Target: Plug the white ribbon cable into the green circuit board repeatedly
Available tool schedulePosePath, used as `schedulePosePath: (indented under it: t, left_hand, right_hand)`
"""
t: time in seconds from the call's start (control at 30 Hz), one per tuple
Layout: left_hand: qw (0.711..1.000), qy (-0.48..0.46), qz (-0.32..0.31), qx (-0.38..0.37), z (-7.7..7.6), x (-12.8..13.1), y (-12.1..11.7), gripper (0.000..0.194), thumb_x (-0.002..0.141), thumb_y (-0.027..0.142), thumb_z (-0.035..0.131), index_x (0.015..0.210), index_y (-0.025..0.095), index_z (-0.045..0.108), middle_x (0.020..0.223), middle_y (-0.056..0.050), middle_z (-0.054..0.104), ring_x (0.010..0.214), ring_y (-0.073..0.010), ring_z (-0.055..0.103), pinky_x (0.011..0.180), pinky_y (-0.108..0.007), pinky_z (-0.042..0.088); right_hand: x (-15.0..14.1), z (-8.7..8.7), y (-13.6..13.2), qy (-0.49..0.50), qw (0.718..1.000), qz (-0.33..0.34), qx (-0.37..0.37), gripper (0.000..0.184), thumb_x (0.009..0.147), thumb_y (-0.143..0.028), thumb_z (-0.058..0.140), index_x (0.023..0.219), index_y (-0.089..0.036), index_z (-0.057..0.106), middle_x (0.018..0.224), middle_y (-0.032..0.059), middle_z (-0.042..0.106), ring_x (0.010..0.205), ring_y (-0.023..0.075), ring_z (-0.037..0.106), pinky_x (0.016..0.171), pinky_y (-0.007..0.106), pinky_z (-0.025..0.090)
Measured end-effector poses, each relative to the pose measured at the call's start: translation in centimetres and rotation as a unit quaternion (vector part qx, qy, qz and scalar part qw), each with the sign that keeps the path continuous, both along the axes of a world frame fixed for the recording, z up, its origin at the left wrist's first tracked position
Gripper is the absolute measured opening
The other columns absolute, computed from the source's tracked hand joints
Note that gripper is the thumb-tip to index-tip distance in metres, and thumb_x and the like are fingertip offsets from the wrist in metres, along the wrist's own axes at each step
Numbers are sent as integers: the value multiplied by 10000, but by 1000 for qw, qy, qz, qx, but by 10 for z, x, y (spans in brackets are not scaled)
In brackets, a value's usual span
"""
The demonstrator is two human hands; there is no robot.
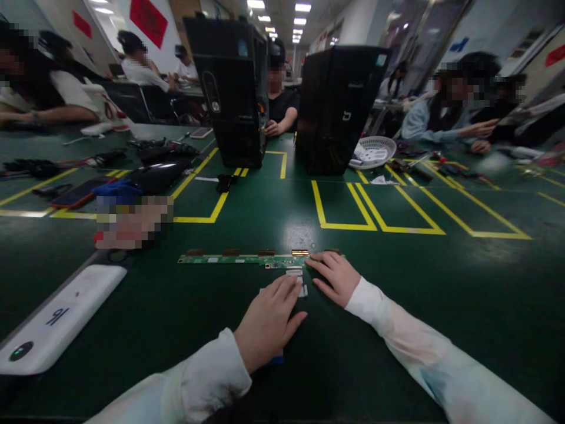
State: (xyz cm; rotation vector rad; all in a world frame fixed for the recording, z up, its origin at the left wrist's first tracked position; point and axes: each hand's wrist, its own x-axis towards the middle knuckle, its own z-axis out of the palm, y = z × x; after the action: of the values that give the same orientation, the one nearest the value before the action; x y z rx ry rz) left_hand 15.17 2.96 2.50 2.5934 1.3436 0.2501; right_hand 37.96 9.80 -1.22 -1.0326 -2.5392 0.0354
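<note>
A long, narrow green circuit board [229, 259] lies flat on the table, with several copper-coloured tabs along its far edge. My right hand [336, 277] is open, its fingers spread, and the fingertips touch the board near its right end. Below the board's middle is a small whitish flat piece, seemingly a ribbon cable end [294, 272]. My left hand [270, 313] lies over it, palm down with fingers stretched out, hiding most of it. A bit of something blue [278, 358] shows under the left wrist.
Two black computer towers [241, 106] [342, 112] stand ahead on the green table. A white power bank-like device [66, 318] lies at left, near cables and a phone [82, 191]. A white basket [375, 150] sits at back right. Several people work around.
</note>
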Motion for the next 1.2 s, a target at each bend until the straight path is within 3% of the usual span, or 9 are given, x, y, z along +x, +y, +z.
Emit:
schedulePosePath:
  t: [0.33, 1.0, 1.2]
  left_hand:
    - [999, -19, -4, 41, -6, 0, 3, 505, 953, 421, 430, 1385, 160, 444, 1431, -137, 505, 1322, -272, 463, 1029, -446, 453]
    - [999, -10, -14, 36, -5, -4, 10, 497, 950, 407, 435, 1388, 174, 447, 1441, -104, 502, 1320, -248, 468, 1081, -427, 408]
    - [999, -8, 6, 44, -8, 0, 4, 556, 942, 467, 425, 1400, 150, 425, 1432, -158, 505, 1321, -285, 473, 1036, -462, 448]
  right_hand:
    - [0, 0, -1, 4, 1000, 3, -2, 420, 942, -329, 445, 1305, -145, 547, 1250, 159, 567, 1133, 286, 494, 950, 498, 462]
    - [3, -1, -1, -7, 1000, 19, -8, 455, 949, -322, 432, 1367, -167, 520, 1324, 162, 533, 1205, 287, 470, 1004, 524, 434]
    - [0, 0, -5, -12, 1000, 0, -7, 461, 941, -311, 433, 1367, -153, 512, 1301, 167, 538, 1203, 291, 458, 999, 521, 434]
